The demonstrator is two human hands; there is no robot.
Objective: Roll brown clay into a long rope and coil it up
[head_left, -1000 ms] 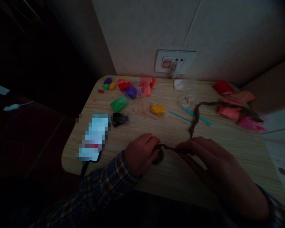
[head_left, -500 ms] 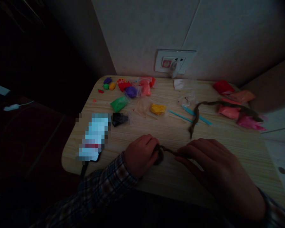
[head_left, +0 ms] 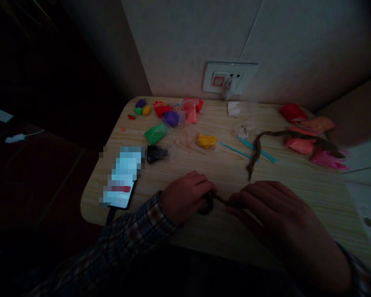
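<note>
A thin dark brown strand of modelling clay point(head_left: 220, 200) stretches between my two hands above the near part of the table. My left hand point(head_left: 185, 196) is closed round its left end, where the clay curls into a small coil point(head_left: 206, 207) under the fingers. My right hand point(head_left: 281, 218) pinches the other end between thumb and fingers, which partly hide it. Beyond the right hand lies a longer, wavy brown clay strand point(head_left: 257, 148). It runs across a flat blue tool point(head_left: 267, 155) and over pink clay packets point(head_left: 299, 142) at the right.
On the table point(head_left: 160, 181), a lit phone point(head_left: 123, 177) with a cable lies at the left. Green point(head_left: 155, 134), black point(head_left: 156, 154) and yellow clay bags point(head_left: 207, 141) sit midway. Small coloured clay pieces point(head_left: 138, 110) are at the back left. A wall socket point(head_left: 230, 78) holds a plug.
My left hand's fingers have moved slightly to the right along the strand, and the gap between the hands is shorter. The right hand has barely moved. The view has shifted a little.
</note>
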